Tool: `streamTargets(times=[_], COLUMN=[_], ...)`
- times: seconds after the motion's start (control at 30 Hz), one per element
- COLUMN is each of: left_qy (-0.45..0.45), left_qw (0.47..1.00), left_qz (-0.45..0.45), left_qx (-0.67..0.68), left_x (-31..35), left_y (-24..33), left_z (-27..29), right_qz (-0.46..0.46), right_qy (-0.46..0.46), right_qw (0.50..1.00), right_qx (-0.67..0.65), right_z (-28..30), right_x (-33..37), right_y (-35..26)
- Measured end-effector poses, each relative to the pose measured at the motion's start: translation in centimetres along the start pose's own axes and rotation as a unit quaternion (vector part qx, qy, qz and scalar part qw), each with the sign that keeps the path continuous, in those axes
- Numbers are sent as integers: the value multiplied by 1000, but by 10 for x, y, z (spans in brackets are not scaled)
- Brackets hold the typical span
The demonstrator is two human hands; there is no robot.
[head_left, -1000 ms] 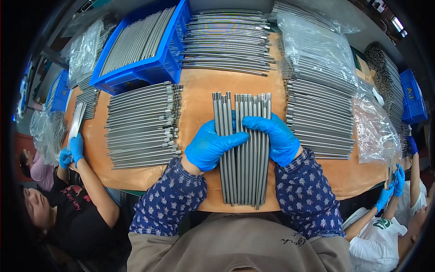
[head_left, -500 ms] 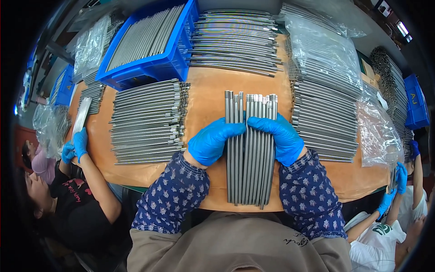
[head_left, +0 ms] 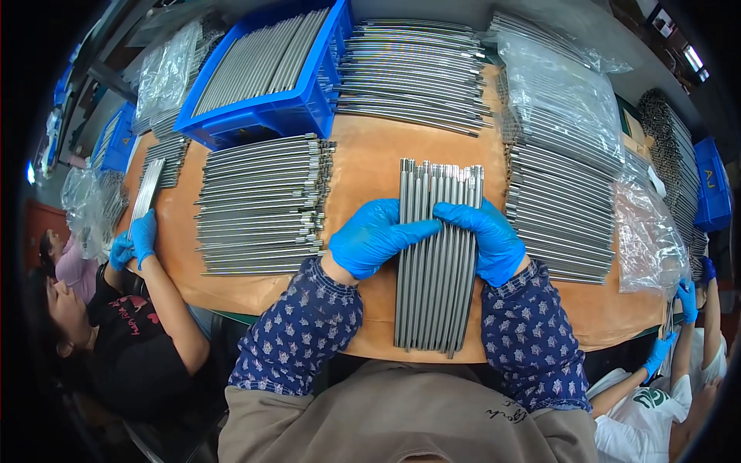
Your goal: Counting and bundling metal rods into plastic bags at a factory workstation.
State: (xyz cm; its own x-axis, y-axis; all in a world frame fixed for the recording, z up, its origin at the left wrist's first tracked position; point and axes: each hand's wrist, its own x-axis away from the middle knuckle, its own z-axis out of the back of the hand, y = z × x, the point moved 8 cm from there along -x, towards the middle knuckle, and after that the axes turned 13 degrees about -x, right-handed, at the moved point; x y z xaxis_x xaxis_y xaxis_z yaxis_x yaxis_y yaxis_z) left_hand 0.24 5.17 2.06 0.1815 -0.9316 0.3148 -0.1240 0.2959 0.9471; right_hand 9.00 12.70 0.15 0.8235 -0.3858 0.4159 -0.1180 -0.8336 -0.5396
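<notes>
Both hands grasp one bundle of rods (head_left: 434,297) between them, the left grip (head_left: 377,238) closed on its left side and the right grip (head_left: 494,241) on its right. The two thumbs lie across the front of the bundle, their tips close together at its middle, the right one slightly higher; the fingers behind the rods are mostly hidden.

The rods stand side by side, lengthwise to the wearer. A shorter part rises beyond the grip, ending in bright, slightly uneven tips; the longer part runs down from the grip to the near edge of the table (head_left: 417,143), where the lower ends are also uneven.

Left of the grip lies a stack (head_left: 262,204) of similar rods, set crosswise. Beyond that stack, further from the grip, is a blue bin (head_left: 258,119) filled with rods. Straight beyond the grip lies a far stack (head_left: 413,73), and to the right of the grip a right stack (head_left: 562,216), its upper part under a clear bag (head_left: 559,85).

Well to the left of the grip, a co-worker's gloved hands (head_left: 141,238) hold a thin bunch (head_left: 147,189) of rods.
</notes>
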Motion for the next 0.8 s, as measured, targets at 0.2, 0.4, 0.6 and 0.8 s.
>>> streamTargets(times=[0.2, 0.4, 0.6, 0.8], left_qy=[-17, -16, 4, -29], left_qw=[998, 1000, 1000, 974], left_qz=[24, 20, -14, -170], left_qx=[56, 5, 0, -146], left_x=[-1, -2, -3, -10], left_y=[-6, -3, 0, 8], left_z=[8, 2, -3, -27], right_qz=[13, 14, 7, -5], right_qy=[2, -7, -39, -118], right_qw=[1000, 1000, 999, 993], right_qx=[-7, -12, -23, -19], right_z=[1, 1, -3, -25], right_x=[0, -1, 1, 1], right_y=[0, 0, 0, 9])
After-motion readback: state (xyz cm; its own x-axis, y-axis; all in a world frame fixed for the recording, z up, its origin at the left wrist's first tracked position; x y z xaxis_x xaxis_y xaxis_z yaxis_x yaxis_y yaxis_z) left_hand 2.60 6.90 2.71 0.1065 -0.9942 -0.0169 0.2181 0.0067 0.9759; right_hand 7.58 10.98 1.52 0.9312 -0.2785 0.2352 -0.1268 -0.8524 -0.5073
